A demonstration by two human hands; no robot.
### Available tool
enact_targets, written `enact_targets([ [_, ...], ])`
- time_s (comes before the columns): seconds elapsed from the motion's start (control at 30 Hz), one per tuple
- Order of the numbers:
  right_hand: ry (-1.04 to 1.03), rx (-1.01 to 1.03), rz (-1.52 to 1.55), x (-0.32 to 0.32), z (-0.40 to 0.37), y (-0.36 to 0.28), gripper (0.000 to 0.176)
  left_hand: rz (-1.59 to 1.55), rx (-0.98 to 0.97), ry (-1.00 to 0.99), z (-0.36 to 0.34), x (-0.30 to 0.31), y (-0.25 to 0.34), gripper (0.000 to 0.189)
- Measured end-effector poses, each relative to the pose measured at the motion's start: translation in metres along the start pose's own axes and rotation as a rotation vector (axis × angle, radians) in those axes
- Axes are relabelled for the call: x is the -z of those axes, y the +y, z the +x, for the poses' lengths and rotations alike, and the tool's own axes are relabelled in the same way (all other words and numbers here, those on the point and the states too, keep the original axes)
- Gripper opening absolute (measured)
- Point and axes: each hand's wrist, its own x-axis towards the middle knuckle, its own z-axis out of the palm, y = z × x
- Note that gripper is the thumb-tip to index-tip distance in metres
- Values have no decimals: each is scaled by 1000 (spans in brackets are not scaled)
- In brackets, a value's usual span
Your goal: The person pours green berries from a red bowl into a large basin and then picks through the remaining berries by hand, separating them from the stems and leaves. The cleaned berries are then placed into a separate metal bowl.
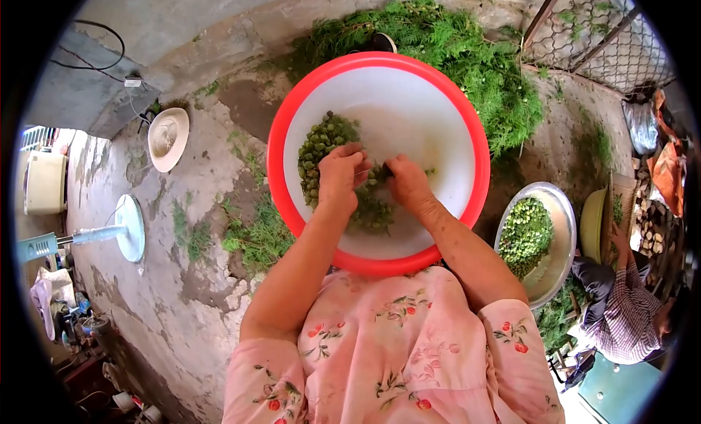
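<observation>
A large basin (478, 143) with a red rim and white inside sits at my lap. Small round green seed cones (321, 143) are heaped along its left side. Above the basin my left hand (342, 177) is closed in a pinch, beside the heap; what its fingertips hold is too small to make out. Facing it, my right hand (409, 183) is pinched on a green sprig (377, 177) that reaches into the gap between the hands. More loose green bits (372, 214) lie in the basin below the hands.
Cut green branches (467, 66) lie behind the basin. To the right stands a metal bowl (558, 234) of green cones (524, 234), near another person (624, 318). A straw hat (169, 139) and a light-blue fan (130, 228) are on the left.
</observation>
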Motion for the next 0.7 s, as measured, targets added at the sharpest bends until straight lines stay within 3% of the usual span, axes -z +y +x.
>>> enact_targets([
  [0.1, -2, -127, 448, 5, 5, 8, 25, -28, -7, 0, 10, 12, -17, 25],
  [0.2, -58, -445, 853, 23, 1, -1, 26, 32, -45, -41, 7, 11, -22, 26],
  [0.4, -9, -605, 1122, 32, -10, -21, 31, 138, -113, -123, 0, 5, -31, 33],
  [0.7, -217, -615, 1674, 32, -12, -9, 29, 168, -106, -254, -2, 4, -33, 35],
])
